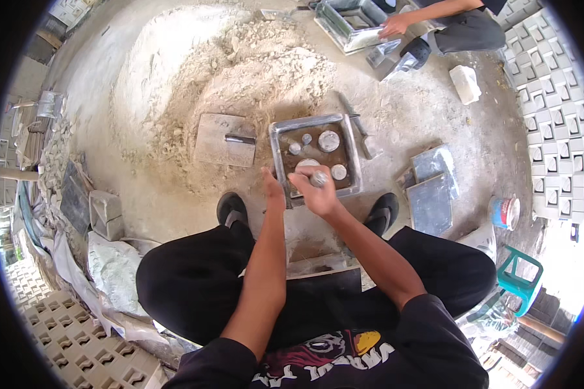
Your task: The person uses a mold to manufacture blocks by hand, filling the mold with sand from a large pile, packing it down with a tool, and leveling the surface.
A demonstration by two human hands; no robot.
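A square metal mould lies on the ground between my feet. Inside it are several round grey discs or pegs of different sizes, such as a large disc, over a brown bottom. My left hand is stretched out along the outside of the mould's near left wall, seemingly touching it. Over the near side of the mould, my right hand is closed around a round-topped grey peg or handle. Its lower end is hidden by the hand.
A plastering trowel lies left of the mould, before a heap of pale powder. A hammer-like tool and flat grey plates lie rightward. Another person's hand touches a second mould. Patterned blocks are stacked right.
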